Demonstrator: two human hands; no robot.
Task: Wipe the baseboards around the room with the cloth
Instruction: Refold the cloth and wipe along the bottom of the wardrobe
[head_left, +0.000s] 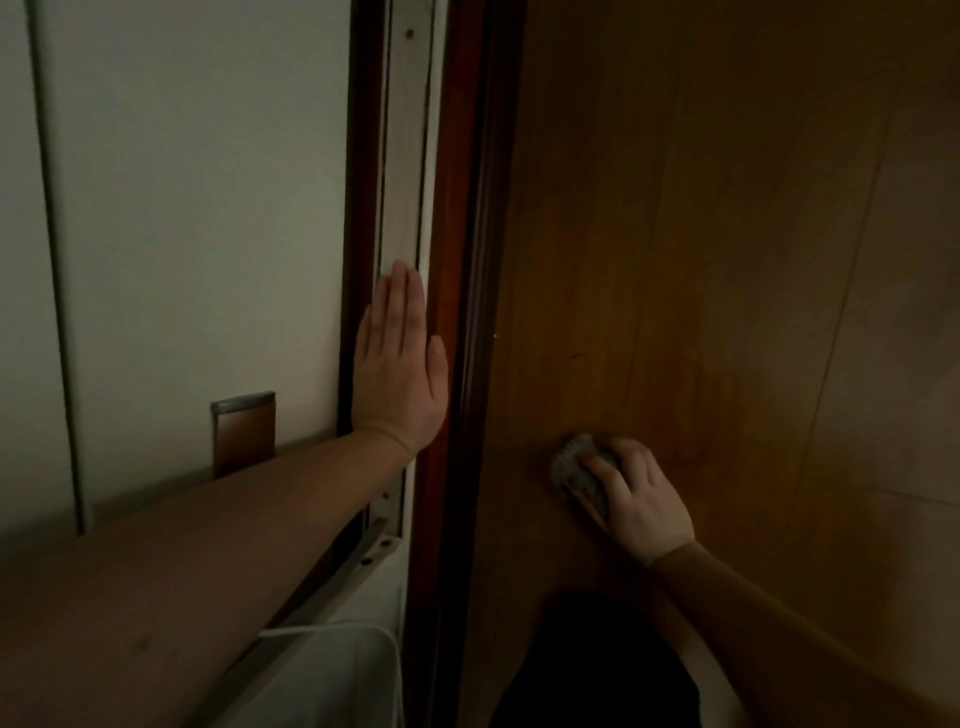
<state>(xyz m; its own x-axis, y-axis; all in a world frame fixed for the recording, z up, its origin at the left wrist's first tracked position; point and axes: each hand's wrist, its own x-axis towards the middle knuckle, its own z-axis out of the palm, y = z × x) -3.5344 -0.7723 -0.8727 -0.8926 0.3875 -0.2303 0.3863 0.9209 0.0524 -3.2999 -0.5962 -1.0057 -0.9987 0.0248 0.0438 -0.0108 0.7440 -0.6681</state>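
The room is dim. A bunched grey cloth (574, 462) lies against a brown wooden plank surface (727, 260), just right of a long dark red-brown wooden strip (457, 208). My right hand (639, 499) grips the cloth, fingers curled over it and pressing it onto the wood. I cannot tell whether the strip is a baseboard or a door frame. My left hand (397, 364) lies flat, fingers straight and together, against the white rail (408, 156) and the strip's left edge. It holds nothing.
A pale panel (208, 208) fills the left side, bearing a small brown plate with a metal edge (243, 431). A white rounded object (332, 670) sits at the bottom centre, with a dark shape (587, 665) beside it. The rail has screws in it.
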